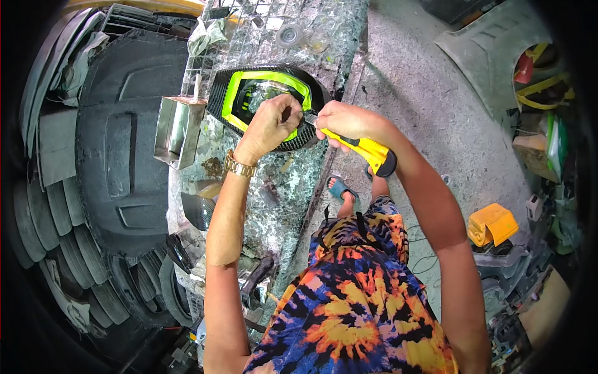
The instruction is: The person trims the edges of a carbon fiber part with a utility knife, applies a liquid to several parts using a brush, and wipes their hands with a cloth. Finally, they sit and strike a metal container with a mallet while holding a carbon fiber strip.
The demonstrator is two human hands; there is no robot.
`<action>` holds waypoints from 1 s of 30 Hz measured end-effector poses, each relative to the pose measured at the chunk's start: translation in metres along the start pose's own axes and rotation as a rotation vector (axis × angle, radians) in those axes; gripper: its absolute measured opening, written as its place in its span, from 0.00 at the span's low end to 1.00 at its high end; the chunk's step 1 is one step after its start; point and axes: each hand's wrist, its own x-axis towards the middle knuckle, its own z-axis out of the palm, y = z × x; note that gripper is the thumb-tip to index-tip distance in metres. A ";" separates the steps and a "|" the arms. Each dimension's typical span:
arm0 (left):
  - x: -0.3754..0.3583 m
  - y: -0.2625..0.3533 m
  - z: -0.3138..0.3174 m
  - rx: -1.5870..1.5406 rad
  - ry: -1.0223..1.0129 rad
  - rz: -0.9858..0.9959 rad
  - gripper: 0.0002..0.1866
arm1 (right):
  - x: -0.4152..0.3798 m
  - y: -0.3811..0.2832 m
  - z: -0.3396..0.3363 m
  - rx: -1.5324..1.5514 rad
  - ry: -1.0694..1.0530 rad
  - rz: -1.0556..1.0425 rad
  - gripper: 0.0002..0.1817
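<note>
A black carbon-fibre-patterned part (pixel 219 92) with a bright yellow-green inner border (pixel 233 98) lies on the stained workbench (pixel 249 193). My left hand (pixel 275 123), a gold watch (pixel 240 163) at its wrist, reaches over the near side of the part. Its fingers are bent in a pinch by the green border, and what they hold is hidden. My right hand (pixel 349 121) grips a yellow box cutter (pixel 369 151) near its blade end. The blade end points at the part's right edge, close to my left fingertips, while the black butt hangs below my palm.
An open metal tin (pixel 180 132) stands left of the part, with a rag (pixel 205 36) and a small round wheel-like disc (pixel 288 35) behind. A large black panel (pixel 124 143) and stacked dark panels fill the left. On the floor at right sits a yellow container (pixel 492 224).
</note>
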 end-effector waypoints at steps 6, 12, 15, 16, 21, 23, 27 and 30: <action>-0.007 0.003 0.005 -0.027 0.014 0.004 0.02 | -0.014 -0.006 -0.008 0.012 -0.267 0.065 0.16; -0.001 -0.004 -0.003 -0.148 0.030 -0.088 0.03 | -0.036 -0.004 -0.003 0.037 -0.026 -0.022 0.16; -0.003 -0.007 -0.004 -0.367 0.023 -0.171 0.02 | -0.038 0.001 0.001 0.075 0.015 -0.029 0.17; -0.004 -0.008 -0.003 -0.526 0.081 -0.158 0.02 | -0.038 0.003 0.002 0.079 0.034 -0.051 0.17; -0.005 -0.009 -0.012 -0.786 0.025 -0.251 0.02 | -0.049 0.000 0.002 0.109 0.088 -0.073 0.18; -0.005 -0.014 -0.011 -0.805 0.015 -0.268 0.02 | -0.048 0.006 0.001 0.144 0.156 -0.047 0.18; -0.006 -0.017 -0.008 -0.817 0.032 -0.278 0.02 | -0.046 0.014 0.000 0.013 0.236 -0.161 0.18; -0.004 -0.019 -0.009 -0.779 0.052 -0.253 0.01 | -0.043 0.014 -0.003 -0.081 0.363 -0.161 0.18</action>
